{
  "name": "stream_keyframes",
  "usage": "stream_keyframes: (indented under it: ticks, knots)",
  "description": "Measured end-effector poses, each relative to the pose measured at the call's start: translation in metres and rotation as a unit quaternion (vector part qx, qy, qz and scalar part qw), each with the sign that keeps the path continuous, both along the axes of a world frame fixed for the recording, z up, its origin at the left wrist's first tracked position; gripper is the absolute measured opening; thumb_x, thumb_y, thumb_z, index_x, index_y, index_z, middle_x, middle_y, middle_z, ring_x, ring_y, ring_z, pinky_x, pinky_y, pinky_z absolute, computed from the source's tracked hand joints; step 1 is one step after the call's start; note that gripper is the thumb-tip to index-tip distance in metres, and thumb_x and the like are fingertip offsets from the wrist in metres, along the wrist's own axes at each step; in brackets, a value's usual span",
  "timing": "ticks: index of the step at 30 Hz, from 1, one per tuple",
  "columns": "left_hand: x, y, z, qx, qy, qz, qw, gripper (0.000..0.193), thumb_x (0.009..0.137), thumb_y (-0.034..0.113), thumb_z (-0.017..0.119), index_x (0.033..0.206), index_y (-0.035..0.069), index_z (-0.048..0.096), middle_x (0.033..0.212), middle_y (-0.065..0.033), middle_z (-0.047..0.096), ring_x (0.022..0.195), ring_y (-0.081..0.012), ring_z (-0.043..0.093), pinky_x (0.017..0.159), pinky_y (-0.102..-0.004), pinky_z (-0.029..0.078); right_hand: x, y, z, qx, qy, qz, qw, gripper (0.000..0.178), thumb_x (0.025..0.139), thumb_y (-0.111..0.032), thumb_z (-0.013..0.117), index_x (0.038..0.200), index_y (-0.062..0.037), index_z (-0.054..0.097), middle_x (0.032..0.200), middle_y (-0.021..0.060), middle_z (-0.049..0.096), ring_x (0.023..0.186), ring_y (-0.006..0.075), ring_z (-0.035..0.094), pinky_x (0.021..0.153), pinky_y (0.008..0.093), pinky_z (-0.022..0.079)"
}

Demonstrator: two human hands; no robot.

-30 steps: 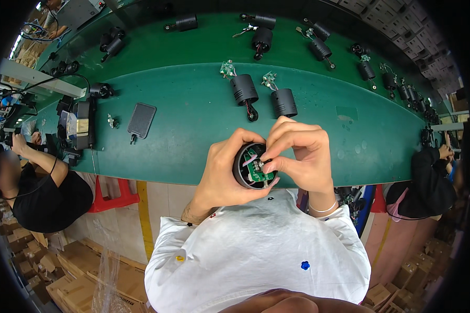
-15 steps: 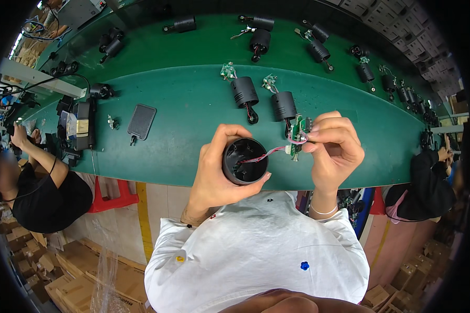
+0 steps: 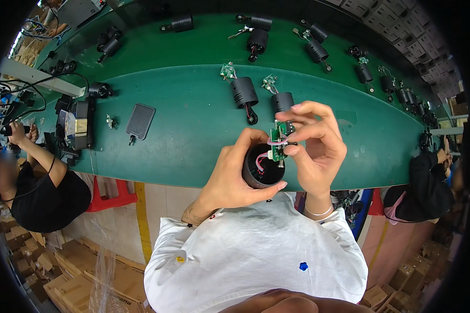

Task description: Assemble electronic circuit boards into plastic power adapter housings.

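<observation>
Item 1: black cup (image 3: 266,180), one, serving as landmark. It is being held above the near edge of the green bench (image 3: 185,130). Its mouth is being turned up toward the camera, so its long axis is being seen nearly end-on.

Item 2: green circuit board (image 3: 278,151), one. It is being held over the right side of the cup's mouth, stood on edge. Its long axis is being pointed away from the person, with the near end being placed at the cup's rim; whether that rim is being touched cannot be told.

Item 3: pink and white wires (image 3: 259,163). They are being led from a white connector on the board, in a bend, down into the cup.

Item 4: left hand (image 3: 228,175). It is being curled around the cup's left side, thumb being laid along the near side.

Item 5: right hand (image 3: 319,151). The board is being pinched between thumb and fingertips, to the right of the cup's mouth; the upper fingers are being held bent.

Item 6: slotted black cylinder (image 3: 244,92), lying beyond the cup, its eyelet end being pointed toward the person.

Item 7: second black cylinder (image 3: 282,101), lying beyond the cup and right of the first, its near end being hidden by the right hand.

Item 8: dark grey pad (image 3: 141,122), lying well left of the cup.
</observation>
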State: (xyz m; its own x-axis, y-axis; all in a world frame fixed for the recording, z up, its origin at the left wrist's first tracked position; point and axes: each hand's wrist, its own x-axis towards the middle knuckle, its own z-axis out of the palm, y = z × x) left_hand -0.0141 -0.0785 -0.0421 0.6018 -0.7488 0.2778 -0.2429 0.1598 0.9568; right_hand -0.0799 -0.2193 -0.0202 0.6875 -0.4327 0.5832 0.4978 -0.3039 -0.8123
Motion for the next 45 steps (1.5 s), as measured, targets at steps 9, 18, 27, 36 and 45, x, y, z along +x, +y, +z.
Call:
stream_keyframes:
  ticks: [9, 18, 27, 36, 45]
  knots:
    - [0.004, -0.001, -0.005, -0.022, 0.038, 0.002, 0.999, 0.061, 0.060, 0.009, 0.081, 0.109, 0.001, 0.046, 0.090, -0.0105, 0.064, 0.072, -0.0198, 0.062, 0.068, -0.0298, 0.049, -0.005, 0.005, -0.001, 0.138, 0.020, 0.086, 0.987, 0.015, 0.075, 0.001, 0.074, 0.084, 0.0009, 0.062, 0.113, 0.0187, 0.060, 0.077, 0.0138, 0.058, 0.067, 0.0211, 0.050]
    - [0.004, -0.001, -0.004, -0.024, 0.002, 0.020, 1.000, 0.063, 0.059, 0.008, 0.081, 0.110, 0.001, 0.045, 0.090, -0.0107, 0.064, 0.072, -0.0200, 0.062, 0.067, -0.0293, 0.050, -0.001, 0.007, 0.001, -0.035, 0.015, -0.027, 0.999, 0.012, 0.076, 0.002, 0.071, 0.084, 0.0022, 0.062, 0.108, 0.0185, 0.063, 0.065, 0.0117, 0.057, 0.057, 0.0209, 0.049]
    - [0.002, 0.001, 0.000, 0.017, -0.005, 0.034, 0.999, 0.068, 0.057, 0.007, 0.081, 0.114, 0.000, 0.044, 0.091, -0.0122, 0.065, 0.074, -0.0219, 0.064, 0.065, -0.0302, 0.051, 0.000, 0.007, 0.003, -0.124, 0.041, -0.021, 0.991, 0.013, 0.070, -0.001, 0.074, 0.077, -0.0007, 0.064, 0.105, 0.0174, 0.064, 0.080, 0.0194, 0.061, 0.064, 0.0266, 0.051]
    - [0.002, 0.000, -0.008, -0.030, -0.019, 0.086, 0.996, 0.076, 0.052, 0.001, 0.080, 0.118, 0.003, 0.042, 0.095, -0.0110, 0.063, 0.081, -0.0184, 0.063, 0.070, -0.0268, 0.051, 0.010, -0.001, 0.001, -0.165, -0.003, 0.018, 0.986, 0.014, 0.061, -0.003, 0.078, 0.071, -0.0031, 0.068, 0.097, 0.0118, 0.066, 0.089, 0.0258, 0.061, 0.073, 0.0320, 0.051]
    - [0.005, 0.002, -0.009, -0.010, -0.043, 0.101, 0.994, 0.077, 0.052, 0.001, 0.080, 0.119, 0.003, 0.042, 0.094, -0.0116, 0.065, 0.081, -0.0192, 0.064, 0.071, -0.0271, 0.052, 0.007, -0.002, 0.001, -0.184, -0.009, -0.003, 0.983, 0.016, 0.060, -0.006, 0.080, 0.072, -0.0041, 0.070, 0.086, 0.0082, 0.063, 0.081, 0.0223, 0.055, 0.072, 0.0326, 0.047]
